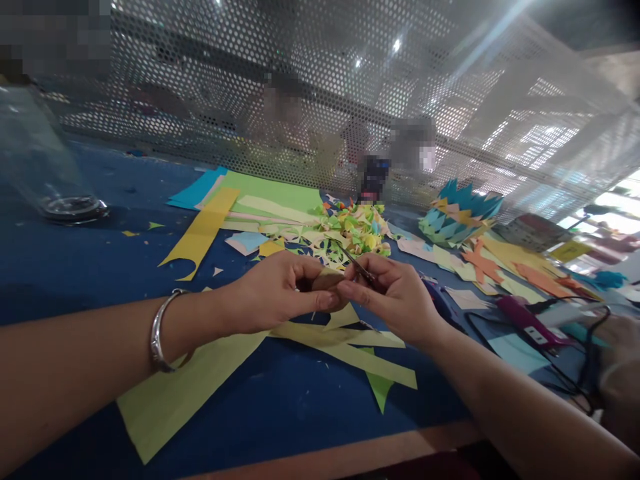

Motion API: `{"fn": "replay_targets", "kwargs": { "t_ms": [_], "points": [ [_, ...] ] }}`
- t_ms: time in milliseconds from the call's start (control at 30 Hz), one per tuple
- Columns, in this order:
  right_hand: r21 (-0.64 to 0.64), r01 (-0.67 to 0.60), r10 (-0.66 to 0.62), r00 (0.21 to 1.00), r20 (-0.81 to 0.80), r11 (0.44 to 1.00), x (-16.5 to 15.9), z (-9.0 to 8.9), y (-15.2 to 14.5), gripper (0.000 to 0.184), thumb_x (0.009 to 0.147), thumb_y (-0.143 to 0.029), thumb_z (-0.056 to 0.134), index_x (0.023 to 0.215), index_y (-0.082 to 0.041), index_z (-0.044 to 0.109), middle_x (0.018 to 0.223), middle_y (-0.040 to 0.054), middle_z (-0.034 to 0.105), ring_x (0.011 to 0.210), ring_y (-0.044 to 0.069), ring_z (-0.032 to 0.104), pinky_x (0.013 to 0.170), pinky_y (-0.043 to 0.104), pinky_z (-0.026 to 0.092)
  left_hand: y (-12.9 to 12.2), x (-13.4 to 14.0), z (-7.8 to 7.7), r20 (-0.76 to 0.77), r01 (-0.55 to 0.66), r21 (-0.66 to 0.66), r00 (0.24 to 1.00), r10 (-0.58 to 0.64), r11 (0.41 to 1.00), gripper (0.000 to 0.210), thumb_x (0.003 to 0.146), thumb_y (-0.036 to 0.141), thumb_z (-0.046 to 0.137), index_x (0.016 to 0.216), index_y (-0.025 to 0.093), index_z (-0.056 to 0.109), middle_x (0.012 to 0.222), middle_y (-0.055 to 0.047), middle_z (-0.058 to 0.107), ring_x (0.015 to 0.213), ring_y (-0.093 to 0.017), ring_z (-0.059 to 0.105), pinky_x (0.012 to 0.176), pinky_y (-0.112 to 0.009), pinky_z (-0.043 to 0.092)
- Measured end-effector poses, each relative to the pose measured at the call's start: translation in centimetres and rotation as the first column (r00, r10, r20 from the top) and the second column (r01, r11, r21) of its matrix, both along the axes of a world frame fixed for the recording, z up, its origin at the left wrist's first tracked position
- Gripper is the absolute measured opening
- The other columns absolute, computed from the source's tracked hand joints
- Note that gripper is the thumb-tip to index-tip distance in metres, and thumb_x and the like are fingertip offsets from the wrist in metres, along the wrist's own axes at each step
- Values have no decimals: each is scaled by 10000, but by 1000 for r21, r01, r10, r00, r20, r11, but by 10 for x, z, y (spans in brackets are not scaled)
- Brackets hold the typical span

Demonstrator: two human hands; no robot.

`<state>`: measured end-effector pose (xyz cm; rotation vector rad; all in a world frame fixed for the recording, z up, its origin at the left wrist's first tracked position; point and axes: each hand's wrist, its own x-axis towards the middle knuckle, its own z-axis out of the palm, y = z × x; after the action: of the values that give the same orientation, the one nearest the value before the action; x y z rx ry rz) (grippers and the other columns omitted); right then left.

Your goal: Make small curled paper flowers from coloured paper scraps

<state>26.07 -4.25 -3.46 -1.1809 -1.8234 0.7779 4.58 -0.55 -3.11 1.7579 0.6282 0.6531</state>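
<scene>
My left hand (285,293), with a silver bangle at the wrist, pinches a small yellowish piece of paper (330,279). Against it, my right hand (395,293) also presses its thumb and fingers near the paper's edge. Dark, thin scissors (356,261) stick out of the right hand, blades pointing up and away; their handles are hidden by the fingers. Below the hands lie pale yellow paper strips (370,363), a large yellow-green sheet (185,393) and a green paper scrap (380,387). Just beyond them is a heap of curled green and yellow paper bits (360,230).
A clear glass jar (75,207) stands at the left on the blue table (100,267). A yellow strip (205,230) and stacked sheets (280,190) lie behind. To the right are a paper crown (457,217), a purple corded tool (530,323) and another person's hand (617,340). Perforated metal panel (200,87) backs the table.
</scene>
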Motion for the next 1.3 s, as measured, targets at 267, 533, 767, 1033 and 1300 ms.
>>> {"fn": "replay_targets", "kwargs": {
  "t_ms": [267,533,767,1033,1300],
  "points": [
    [101,67,-67,998,-12,993,-1,2,1,256,862,-425,716,834,-192,614,697,-33,476,587,96,379,519,251,325,-1,3,3,103,-158,-30,982,160,987,269,815,397,743,708,155,692,680,4,622,656,-108,566,627,-224,463],
    [59,-28,30,999,-40,998,6,-2,3,375,991,-513,518,814,-193,602,631,-49,334,522,86,266,455,246,227,-4,0,8,63,-116,-125,990,125,985,255,850,394,709,924,158,769,873,-58,732,764,-131,658,648,-208,535],
    [70,-66,61,996,69,995,5,2,1,425,991,-515,518,735,-183,586,631,-40,394,520,73,329,462,233,259,-2,-2,9,60,-47,-109,997,54,993,242,880,387,683,879,158,763,823,-32,698,734,-99,604,662,-190,511],
    [69,-97,90,991,94,993,6,5,0,437,1000,-501,505,713,-181,583,630,-30,429,505,72,325,437,229,244,-1,-4,8,37,-36,-113,998,41,993,235,876,387,694,873,161,757,795,-16,676,710,-89,578,651,-190,504],
    [52,-112,106,988,108,992,6,8,-1,442,1005,-498,496,704,-182,568,616,-39,418,497,67,339,448,231,258,1,-4,7,56,-9,-126,998,17,992,206,879,356,690,853,161,749,751,2,641,662,-70,550,628,-178,477]
  ]
}}
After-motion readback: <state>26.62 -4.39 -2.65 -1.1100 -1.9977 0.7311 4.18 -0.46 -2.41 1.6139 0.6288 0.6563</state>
